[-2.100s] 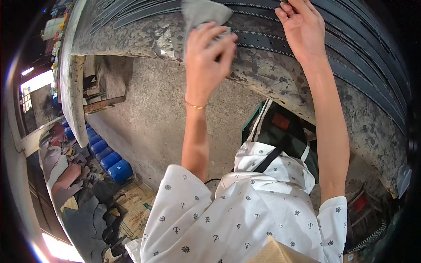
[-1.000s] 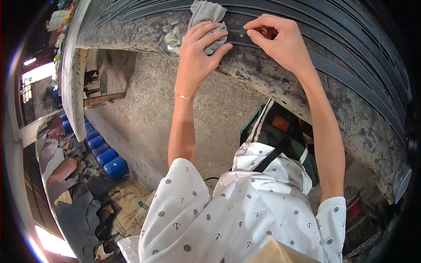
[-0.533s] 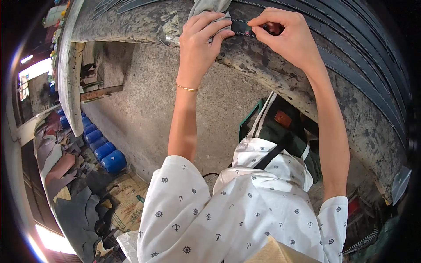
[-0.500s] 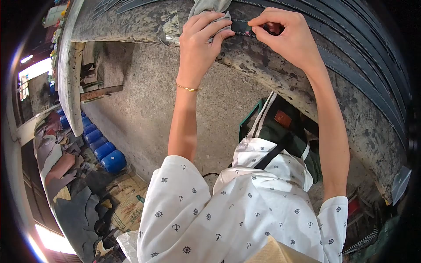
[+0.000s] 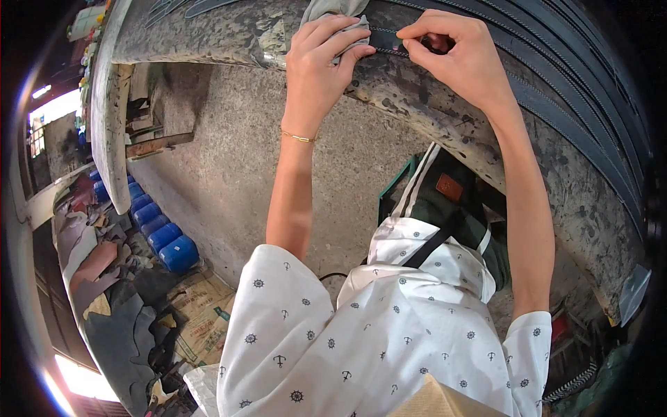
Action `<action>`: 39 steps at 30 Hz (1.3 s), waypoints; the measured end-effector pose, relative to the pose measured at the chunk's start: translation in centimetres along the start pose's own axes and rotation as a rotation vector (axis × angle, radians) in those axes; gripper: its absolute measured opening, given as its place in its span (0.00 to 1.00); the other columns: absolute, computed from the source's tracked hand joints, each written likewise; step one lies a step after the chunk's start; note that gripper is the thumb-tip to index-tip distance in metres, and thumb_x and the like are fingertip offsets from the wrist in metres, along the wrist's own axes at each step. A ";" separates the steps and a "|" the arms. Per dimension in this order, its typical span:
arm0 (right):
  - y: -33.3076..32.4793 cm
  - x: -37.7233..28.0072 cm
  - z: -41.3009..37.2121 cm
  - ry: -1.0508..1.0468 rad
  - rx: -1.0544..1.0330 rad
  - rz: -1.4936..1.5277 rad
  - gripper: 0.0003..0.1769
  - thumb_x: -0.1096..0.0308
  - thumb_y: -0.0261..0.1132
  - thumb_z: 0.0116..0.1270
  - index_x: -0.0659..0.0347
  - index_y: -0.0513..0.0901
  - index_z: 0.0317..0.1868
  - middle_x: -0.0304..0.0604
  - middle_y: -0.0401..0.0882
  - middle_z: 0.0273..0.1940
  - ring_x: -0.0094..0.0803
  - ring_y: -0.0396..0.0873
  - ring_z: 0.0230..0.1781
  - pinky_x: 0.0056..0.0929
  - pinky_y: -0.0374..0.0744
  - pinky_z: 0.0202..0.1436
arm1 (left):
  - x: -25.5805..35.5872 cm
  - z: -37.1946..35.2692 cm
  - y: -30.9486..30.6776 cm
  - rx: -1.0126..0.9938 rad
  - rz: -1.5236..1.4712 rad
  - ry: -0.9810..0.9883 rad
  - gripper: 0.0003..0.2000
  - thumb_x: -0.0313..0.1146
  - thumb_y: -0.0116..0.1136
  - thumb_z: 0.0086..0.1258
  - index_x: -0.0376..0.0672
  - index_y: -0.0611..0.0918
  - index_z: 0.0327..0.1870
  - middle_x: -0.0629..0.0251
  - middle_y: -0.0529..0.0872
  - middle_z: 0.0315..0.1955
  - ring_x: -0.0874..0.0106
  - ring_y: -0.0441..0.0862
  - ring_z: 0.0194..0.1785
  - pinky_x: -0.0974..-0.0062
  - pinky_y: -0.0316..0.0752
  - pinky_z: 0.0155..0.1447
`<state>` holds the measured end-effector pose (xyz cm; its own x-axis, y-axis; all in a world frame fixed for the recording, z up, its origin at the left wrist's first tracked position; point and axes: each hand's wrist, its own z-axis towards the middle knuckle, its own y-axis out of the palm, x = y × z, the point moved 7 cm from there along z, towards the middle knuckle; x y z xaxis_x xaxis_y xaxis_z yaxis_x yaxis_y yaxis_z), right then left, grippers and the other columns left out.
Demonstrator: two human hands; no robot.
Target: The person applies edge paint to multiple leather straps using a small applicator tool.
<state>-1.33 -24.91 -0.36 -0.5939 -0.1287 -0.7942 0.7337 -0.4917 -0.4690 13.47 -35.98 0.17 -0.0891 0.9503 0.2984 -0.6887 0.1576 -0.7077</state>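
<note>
At the top middle, my left hand [image 5: 316, 62] is closed on a grey cloth [image 5: 335, 8], pressing it over a dark strap [image 5: 384, 39] with light stitching along its edges. To its right, my right hand [image 5: 458, 55] is closed, thumb and index finger pinched together just above the same strap. Whatever lies between those fingertips is too small to make out. The strap rests on a worn, blotchy workbench [image 5: 445, 104]. More dark stitched straps [image 5: 556, 73] lie side by side to the right of my right hand.
Other strap ends [image 5: 215, 7] lie at the bench's upper left. Below left, several blue containers [image 5: 179, 254] line the floor near a heap of leather scraps [image 5: 125, 333]. A dark green bag [image 5: 445, 201] is under the bench edge. Clear plastic [image 5: 634, 295] hangs at the right.
Both hands have shifted very slightly to the right relative to the picture. The small pink spot by my right fingertips shows less now. Both grips look the same.
</note>
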 end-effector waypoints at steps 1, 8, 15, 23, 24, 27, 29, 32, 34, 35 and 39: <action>0.0 -0.1 0.0 -0.013 -0.004 -0.016 0.07 0.73 0.70 0.65 0.65 0.88 0.42 0.34 0.75 0.27 0.21 0.67 0.26 0.24 0.68 0.31 | 0.0 0.0 0.0 0.001 0.000 0.000 0.09 0.29 0.74 0.60 0.44 0.92 0.42 0.65 0.91 0.47 0.64 0.85 0.54 0.66 0.80 0.57; 0.1 -0.2 0.0 0.003 -0.019 -0.044 0.06 0.73 0.70 0.65 0.65 0.88 0.41 0.34 0.76 0.27 0.21 0.67 0.26 0.24 0.68 0.31 | -0.1 0.0 0.0 0.011 -0.002 0.001 0.09 0.29 0.74 0.60 0.44 0.92 0.42 0.66 0.91 0.46 0.65 0.86 0.52 0.67 0.80 0.56; 0.1 -0.3 0.0 -0.029 -0.015 -0.051 0.06 0.73 0.70 0.65 0.65 0.88 0.41 0.33 0.75 0.27 0.21 0.67 0.27 0.24 0.68 0.31 | 0.0 -0.1 0.0 0.018 0.009 0.010 0.10 0.29 0.74 0.59 0.44 0.92 0.42 0.65 0.91 0.46 0.65 0.86 0.52 0.67 0.80 0.55; -1.2 0.7 0.3 0.364 0.111 0.264 0.03 0.78 0.69 0.68 0.68 0.87 0.41 0.37 0.85 0.31 0.17 0.78 0.29 0.20 0.75 0.35 | 0.2 -0.1 -0.5 0.011 -0.084 -0.062 0.08 0.26 0.70 0.66 0.43 0.91 0.45 0.63 0.91 0.48 0.62 0.87 0.53 0.68 0.81 0.58; -1.2 1.1 0.3 0.363 0.114 0.260 0.03 0.78 0.69 0.68 0.68 0.87 0.41 0.37 0.85 0.31 0.17 0.78 0.29 0.20 0.75 0.35 | 0.1 -0.2 -0.6 0.020 -0.162 -0.127 0.08 0.25 0.68 0.68 0.42 0.91 0.46 0.62 0.91 0.49 0.62 0.88 0.54 0.68 0.81 0.59; -3.1 2.2 0.2 0.318 0.409 0.364 0.04 0.78 0.71 0.67 0.68 0.88 0.41 0.34 0.84 0.30 0.16 0.77 0.29 0.17 0.73 0.34 | 2.7 -0.3 -0.5 0.077 -0.255 -0.351 0.10 0.24 0.65 0.70 0.40 0.89 0.51 0.59 0.90 0.52 0.60 0.88 0.54 0.68 0.81 0.60; -3.2 3.4 0.1 0.320 0.458 0.430 0.04 0.78 0.70 0.67 0.68 0.88 0.42 0.34 0.84 0.30 0.16 0.76 0.28 0.17 0.72 0.33 | 4.8 -0.7 0.9 0.033 -0.189 -0.203 0.12 0.24 0.66 0.68 0.37 0.87 0.52 0.56 0.87 0.56 0.56 0.87 0.55 0.65 0.81 0.60; -3.5 4.2 -0.1 0.317 0.509 0.494 0.05 0.78 0.70 0.68 0.68 0.88 0.44 0.33 0.82 0.29 0.17 0.74 0.27 0.18 0.70 0.31 | 5.7 -1.0 1.8 -0.026 -0.119 -0.109 0.11 0.24 0.67 0.67 0.38 0.88 0.50 0.56 0.86 0.58 0.55 0.85 0.57 0.62 0.79 0.61; -3.1 4.6 -0.1 0.303 0.501 0.607 0.05 0.78 0.70 0.68 0.67 0.88 0.43 0.33 0.82 0.29 0.17 0.74 0.27 0.18 0.70 0.31 | 6.0 -1.1 1.5 -0.022 -0.071 -0.059 0.11 0.24 0.67 0.66 0.40 0.88 0.49 0.58 0.85 0.57 0.55 0.83 0.58 0.60 0.77 0.62; -3.0 4.7 -0.2 0.301 0.499 0.608 0.05 0.78 0.70 0.68 0.67 0.88 0.43 0.33 0.82 0.29 0.17 0.74 0.27 0.18 0.70 0.31 | 6.3 -1.1 1.3 -0.026 0.003 -0.057 0.11 0.25 0.67 0.65 0.41 0.89 0.49 0.59 0.85 0.56 0.56 0.81 0.59 0.59 0.76 0.62; -3.3 4.3 -0.6 0.309 0.506 0.585 0.05 0.78 0.70 0.68 0.67 0.88 0.43 0.33 0.82 0.29 0.17 0.74 0.27 0.18 0.70 0.31 | 6.4 -0.8 1.0 -0.024 0.106 -0.069 0.11 0.25 0.68 0.64 0.44 0.90 0.47 0.62 0.85 0.52 0.58 0.78 0.60 0.58 0.73 0.63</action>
<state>-6.11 -23.36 -2.45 0.0083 -0.2774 -0.9607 0.6151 -0.7561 0.2237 12.77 -29.58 0.87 -0.2108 0.9412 0.2640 -0.6551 0.0644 -0.7527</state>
